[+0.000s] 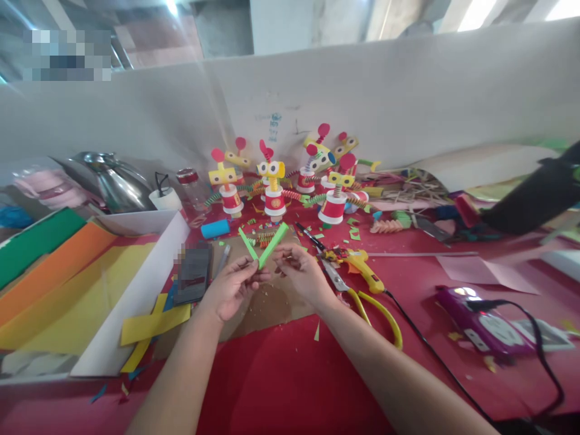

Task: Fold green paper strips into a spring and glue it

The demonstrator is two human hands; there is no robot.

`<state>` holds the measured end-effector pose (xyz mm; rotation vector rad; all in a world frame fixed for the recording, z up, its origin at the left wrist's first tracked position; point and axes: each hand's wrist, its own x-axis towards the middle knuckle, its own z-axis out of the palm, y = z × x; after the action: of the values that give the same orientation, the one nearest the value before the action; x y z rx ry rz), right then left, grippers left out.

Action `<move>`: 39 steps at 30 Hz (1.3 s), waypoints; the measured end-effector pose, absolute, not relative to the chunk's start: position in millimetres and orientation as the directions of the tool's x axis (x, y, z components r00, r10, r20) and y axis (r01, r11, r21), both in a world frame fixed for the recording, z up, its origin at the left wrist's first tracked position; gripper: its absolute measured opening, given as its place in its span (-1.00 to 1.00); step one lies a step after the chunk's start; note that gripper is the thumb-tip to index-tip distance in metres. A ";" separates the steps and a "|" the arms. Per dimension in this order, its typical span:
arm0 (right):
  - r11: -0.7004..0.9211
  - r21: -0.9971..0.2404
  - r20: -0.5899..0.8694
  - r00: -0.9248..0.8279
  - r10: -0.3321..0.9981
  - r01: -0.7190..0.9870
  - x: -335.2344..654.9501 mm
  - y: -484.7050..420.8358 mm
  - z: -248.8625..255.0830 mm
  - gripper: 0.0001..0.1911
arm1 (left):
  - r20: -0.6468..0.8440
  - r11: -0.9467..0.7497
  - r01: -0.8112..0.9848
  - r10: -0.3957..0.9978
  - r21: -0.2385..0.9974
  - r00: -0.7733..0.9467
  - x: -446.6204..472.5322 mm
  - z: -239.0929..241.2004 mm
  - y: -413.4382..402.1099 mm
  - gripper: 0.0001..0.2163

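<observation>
Pinching 2 green paper strips [264, 246] where they cross, we close our left hand [232, 289] and right hand [301, 270] over the red table [281, 374]; we should keep folds square.

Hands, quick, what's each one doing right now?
Left hand: closed, pinching the green paper strips.
Right hand: fingers closed at the same strips' joint.

Two green paper strips [265, 244] cross in a V; four paper-cup figures [274, 199] can be counted surely, with more behind them, too crowded to number; one yellow-handled scissors [362, 299]; one yellow glue gun [362, 269]; one purple power strip [483, 326]; one black phone [193, 275]; two yellow strips [151, 326] crossed.
</observation>
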<state>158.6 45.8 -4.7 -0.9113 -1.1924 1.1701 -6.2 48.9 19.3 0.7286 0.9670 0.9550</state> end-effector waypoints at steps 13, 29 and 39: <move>0.267 -0.954 0.285 -0.132 0.949 -0.138 161.2 44.4 -4.2 -0.94 | -0.331 0.394 -0.308 0.913 0.866 0.238 -3.1 19.9 48.3 -0.87; 0.258 -0.966 0.254 -0.191 0.948 -0.002 161.6 46.6 -3.9 -0.92 | -0.212 0.256 -0.243 0.958 0.936 0.191 3.7 11.1 45.0 -0.83; 0.246 -0.967 0.252 -0.148 0.956 -0.061 160.1 49.6 -7.9 -0.92 | -0.162 0.213 -0.293 0.969 0.932 0.188 4.1 10.3 44.3 -0.76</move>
<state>160.1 49.6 -7.9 -0.9132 -1.3987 1.1475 4.1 44.3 10.3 0.9144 0.9486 1.0882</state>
